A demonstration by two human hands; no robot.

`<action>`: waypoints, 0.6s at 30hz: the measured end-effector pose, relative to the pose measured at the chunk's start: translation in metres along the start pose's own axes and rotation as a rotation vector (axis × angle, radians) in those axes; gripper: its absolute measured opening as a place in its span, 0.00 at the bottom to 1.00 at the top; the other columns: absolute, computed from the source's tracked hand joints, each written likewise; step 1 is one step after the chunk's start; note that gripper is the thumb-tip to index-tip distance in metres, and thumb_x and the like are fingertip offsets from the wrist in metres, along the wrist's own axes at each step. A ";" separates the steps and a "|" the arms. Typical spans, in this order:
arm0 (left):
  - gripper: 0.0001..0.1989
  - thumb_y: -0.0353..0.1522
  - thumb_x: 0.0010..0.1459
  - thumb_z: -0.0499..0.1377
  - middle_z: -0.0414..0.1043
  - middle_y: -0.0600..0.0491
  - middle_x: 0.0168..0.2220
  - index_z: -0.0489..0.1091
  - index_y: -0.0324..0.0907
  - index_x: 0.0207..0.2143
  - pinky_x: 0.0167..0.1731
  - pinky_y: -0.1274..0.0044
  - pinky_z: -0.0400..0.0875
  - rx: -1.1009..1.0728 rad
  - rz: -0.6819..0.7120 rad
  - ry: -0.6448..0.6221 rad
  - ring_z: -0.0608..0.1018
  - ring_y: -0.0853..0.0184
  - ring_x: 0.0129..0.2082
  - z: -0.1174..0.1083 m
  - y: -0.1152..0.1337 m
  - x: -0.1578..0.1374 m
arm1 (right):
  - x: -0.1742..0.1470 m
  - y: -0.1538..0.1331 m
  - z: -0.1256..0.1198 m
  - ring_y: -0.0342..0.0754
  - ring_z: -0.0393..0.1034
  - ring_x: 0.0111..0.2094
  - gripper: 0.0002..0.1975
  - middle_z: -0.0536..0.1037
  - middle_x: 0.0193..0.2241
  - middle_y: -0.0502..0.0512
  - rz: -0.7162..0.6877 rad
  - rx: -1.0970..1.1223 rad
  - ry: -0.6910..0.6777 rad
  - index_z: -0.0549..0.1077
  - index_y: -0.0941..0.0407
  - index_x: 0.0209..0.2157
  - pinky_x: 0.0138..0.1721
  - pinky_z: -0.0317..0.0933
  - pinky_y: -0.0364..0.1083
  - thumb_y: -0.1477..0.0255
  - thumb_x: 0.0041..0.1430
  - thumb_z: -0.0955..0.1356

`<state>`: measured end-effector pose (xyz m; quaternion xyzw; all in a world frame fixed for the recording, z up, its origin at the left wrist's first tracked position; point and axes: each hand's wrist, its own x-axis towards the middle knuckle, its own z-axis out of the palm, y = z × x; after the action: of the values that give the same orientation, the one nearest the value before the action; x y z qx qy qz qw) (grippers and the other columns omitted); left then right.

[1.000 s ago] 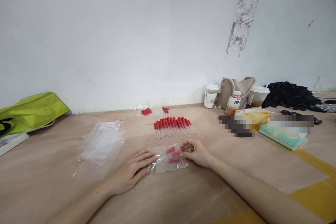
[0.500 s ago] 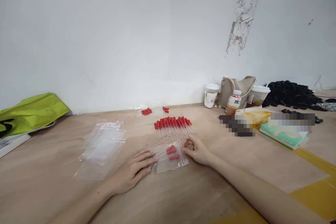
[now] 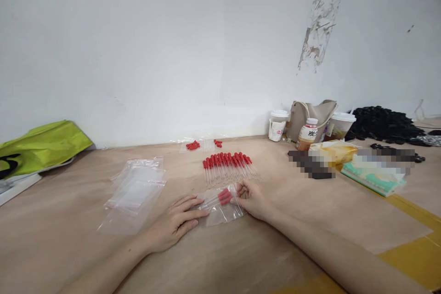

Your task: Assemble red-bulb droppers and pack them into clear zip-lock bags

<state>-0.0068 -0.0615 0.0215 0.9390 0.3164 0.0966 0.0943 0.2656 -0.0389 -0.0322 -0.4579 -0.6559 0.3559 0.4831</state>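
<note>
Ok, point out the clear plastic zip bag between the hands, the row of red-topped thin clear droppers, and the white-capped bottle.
Clear plastic zip bag [image 3: 216,216], head view: bare film near its lower edge.
Red-topped droppers [image 3: 227,161], head view: red tops, mid-row.
White-capped bottle [image 3: 308,134], head view: label.

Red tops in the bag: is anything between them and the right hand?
Only the clear bag might: the right hand is at its right end, close to the red tops, but whether it reaches inside is unclear. Nothing else visible intervenes.
</note>
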 end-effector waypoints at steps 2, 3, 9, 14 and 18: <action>0.17 0.36 0.63 0.44 0.54 0.58 0.58 0.59 0.58 0.53 0.54 0.63 0.52 0.003 -0.008 -0.007 0.56 0.61 0.57 0.000 0.000 0.000 | 0.001 -0.002 -0.002 0.42 0.66 0.25 0.11 0.70 0.23 0.49 0.016 0.024 -0.022 0.63 0.55 0.28 0.26 0.58 0.41 0.68 0.43 0.69; 0.17 0.36 0.63 0.44 0.54 0.58 0.58 0.58 0.58 0.53 0.54 0.63 0.52 0.002 -0.009 -0.009 0.56 0.61 0.57 0.000 0.000 0.000 | 0.002 -0.004 -0.004 0.42 0.66 0.25 0.11 0.71 0.23 0.49 0.020 0.037 -0.036 0.63 0.55 0.29 0.26 0.58 0.42 0.68 0.44 0.68; 0.17 0.35 0.63 0.44 0.53 0.57 0.58 0.58 0.57 0.53 0.54 0.64 0.53 -0.009 -0.023 -0.005 0.55 0.62 0.57 0.002 0.000 -0.001 | 0.032 -0.006 -0.039 0.42 0.64 0.21 0.08 0.70 0.19 0.48 0.033 -0.237 0.185 0.68 0.57 0.29 0.25 0.57 0.41 0.70 0.43 0.67; 0.17 0.36 0.63 0.44 0.52 0.56 0.58 0.59 0.55 0.53 0.54 0.65 0.53 -0.012 -0.025 0.013 0.55 0.62 0.58 0.002 0.000 -0.002 | 0.085 -0.014 -0.060 0.44 0.67 0.26 0.08 0.74 0.24 0.51 0.142 -0.568 0.301 0.72 0.56 0.26 0.27 0.56 0.41 0.67 0.45 0.66; 0.16 0.35 0.62 0.45 0.54 0.56 0.58 0.61 0.52 0.51 0.55 0.65 0.52 0.001 -0.008 0.006 0.56 0.62 0.57 0.000 0.000 -0.004 | 0.117 -0.016 -0.053 0.47 0.68 0.30 0.12 0.75 0.28 0.56 0.229 -0.632 0.362 0.73 0.57 0.25 0.28 0.56 0.43 0.62 0.41 0.68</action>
<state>-0.0097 -0.0638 0.0206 0.9375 0.3203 0.0992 0.0933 0.2987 0.0672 0.0334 -0.7101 -0.5819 0.1012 0.3833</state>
